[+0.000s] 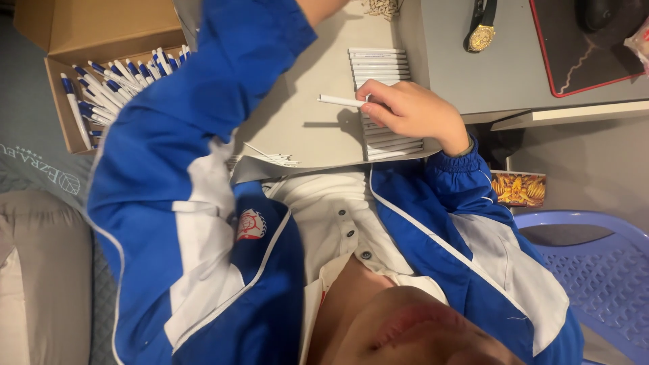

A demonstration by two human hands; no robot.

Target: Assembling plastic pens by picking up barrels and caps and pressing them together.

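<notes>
My right hand (405,108) pinches a white pen barrel (338,101) at its end and holds it level just above a grey board (304,128) on my lap. Under and beside that hand lies a neat row of white pen barrels (380,64), side by side along the board's right part. My left arm in a blue and white sleeve (223,88) reaches across the board toward the top edge. Only its wrist shows, and the left hand itself is out of the picture.
A cardboard box (64,108) with several blue and white pens (108,84) sits at the left. Thin wire pieces (274,159) lie at the board's near edge. A wristwatch (481,34) and a black red-edged mat (581,54) rest on the desk; a blue plastic chair (595,270) stands at the right.
</notes>
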